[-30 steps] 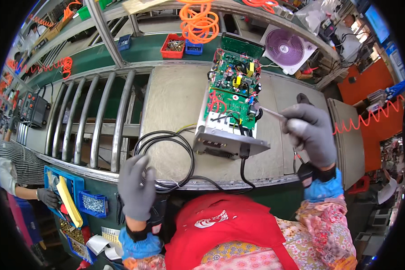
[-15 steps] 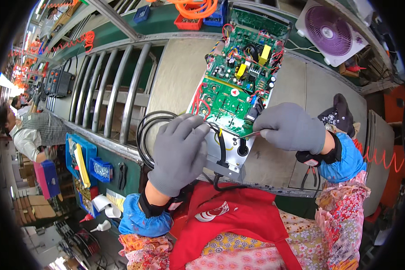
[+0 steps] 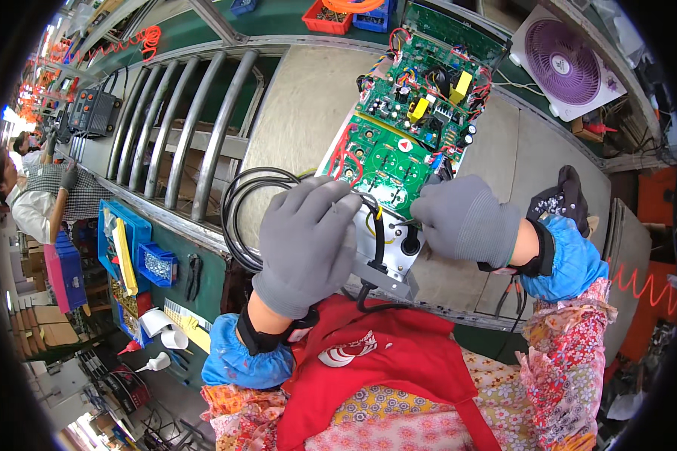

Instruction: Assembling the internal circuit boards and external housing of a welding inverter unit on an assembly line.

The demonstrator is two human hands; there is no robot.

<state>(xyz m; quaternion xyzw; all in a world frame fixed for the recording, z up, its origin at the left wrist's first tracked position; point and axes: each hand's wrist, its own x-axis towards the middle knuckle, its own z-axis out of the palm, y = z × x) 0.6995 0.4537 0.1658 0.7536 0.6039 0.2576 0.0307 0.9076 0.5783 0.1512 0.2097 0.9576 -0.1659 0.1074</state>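
A unit with green circuit boards [image 3: 387, 169] on a metal base lies before me, its near end a silver plate [image 3: 405, 261]. My left hand [image 3: 308, 240], in a grey glove, bends over the near left corner of the board, fingers curled; what they pinch is hidden. A black cable [image 3: 379, 239] with a yellow tie runs down beside those fingertips and out through the plate. My right hand [image 3: 466, 222], also gloved, is closed round a thin metal tool [image 3: 406, 222], its tip at the board's near edge. The tool's kind cannot be made out.
Coiled black cable [image 3: 237, 218] lies left of the unit, by metal rollers [image 3: 222, 135]. A dark cloth pouch with small screws [image 3: 560, 201] sits at right, near pliers [image 3: 513, 297]. A purple fan [image 3: 563, 64] stands far right. Blue bins [image 3: 158, 264] are at left; another person [image 3: 41, 199] works beyond.
My right hand has moved left, closer to my left hand, bringing the tool's tip to the cable. The left hand has stayed about in place. The view has shifted slightly.
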